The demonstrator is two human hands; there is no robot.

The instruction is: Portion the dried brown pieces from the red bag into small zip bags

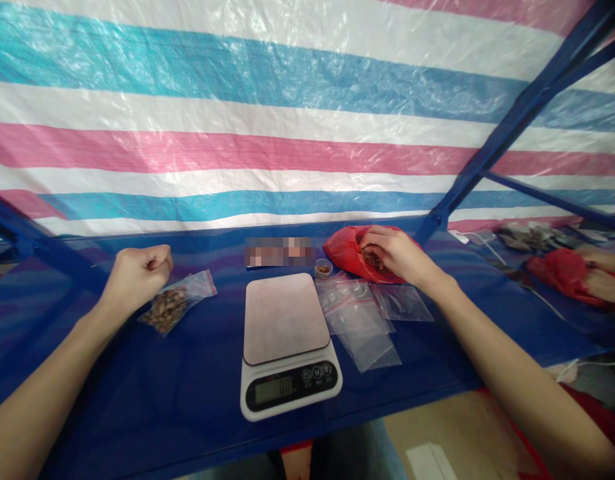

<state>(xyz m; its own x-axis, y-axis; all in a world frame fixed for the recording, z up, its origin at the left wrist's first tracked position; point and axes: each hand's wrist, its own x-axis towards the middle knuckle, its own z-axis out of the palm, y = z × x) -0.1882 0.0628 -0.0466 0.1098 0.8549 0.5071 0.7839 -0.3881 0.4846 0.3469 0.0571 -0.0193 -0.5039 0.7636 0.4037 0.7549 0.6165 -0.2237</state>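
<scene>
My left hand (140, 272) rests on the blue table as a closed fist, and nothing shows in it. Touching or just beside it lies a clear zip bag (170, 305) filled with small brown lumpy pieces. My right hand (391, 250) reaches into the mouth of a red plastic bag (343, 248), fingers bent together on the small brown pieces (372, 259) inside; the fingertips are partly hidden. Between the hands stands a white kitchen scale (286, 323) with a bare platform, its display reading about zero. A small clear cup (323, 269) with a little brown material sits behind it.
Several clear zip bags (370, 333) lie flat and overlapping right of the scale. A blurred-out flat item (280, 253) is behind it. Blue metal posts (507, 140) and a striped tarp (237, 153) bound the table. At far right, another person's hands (604, 277) hold a red bag (560, 273).
</scene>
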